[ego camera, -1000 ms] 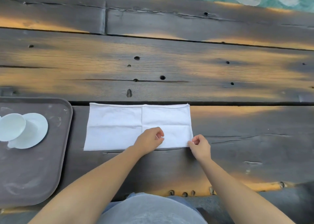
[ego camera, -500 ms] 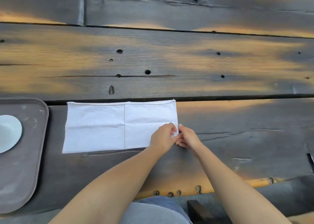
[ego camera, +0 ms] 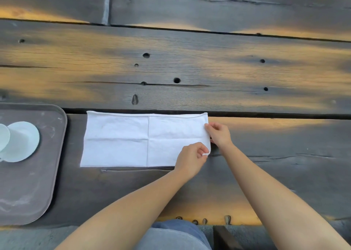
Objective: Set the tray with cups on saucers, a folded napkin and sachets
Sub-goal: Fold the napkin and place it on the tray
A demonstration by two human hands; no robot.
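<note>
White napkin (ego camera: 133, 139) lies flat on the dark wooden bench (ego camera: 171, 69), folded into a long strip with its long sides running left to right. One crease crosses it at the middle and another runs along its length. Its far edge lies along the gap between two planks.

Both hands are at its right end. The left hand (ego camera: 190, 156) comes in from the near side with fingers curled. Its grip is closed on the near right corner, thumb and forefinger pinching a small lifted bit of cloth. The right hand (ego camera: 219, 134) sits just past the right edge, with fingertips on the cloth close to the far right corner. Its grip seems clamped on that edge too, though the thumb is partly hidden and I cannot be sure how it lies. The two hands are near each other but apart.

To the left, just beside the napkin and not touching it, a scuffed brown tray (ego camera: 34, 192) rests on the bench, cut off by the picture's left side. On its far part stands a pale saucer (ego camera: 26, 141). A pale cup (ego camera: 3, 137) sits over the saucer's left side, mostly out of view. At the bottom edge shows a lap in blue jeans (ego camera: 171, 236).
</note>
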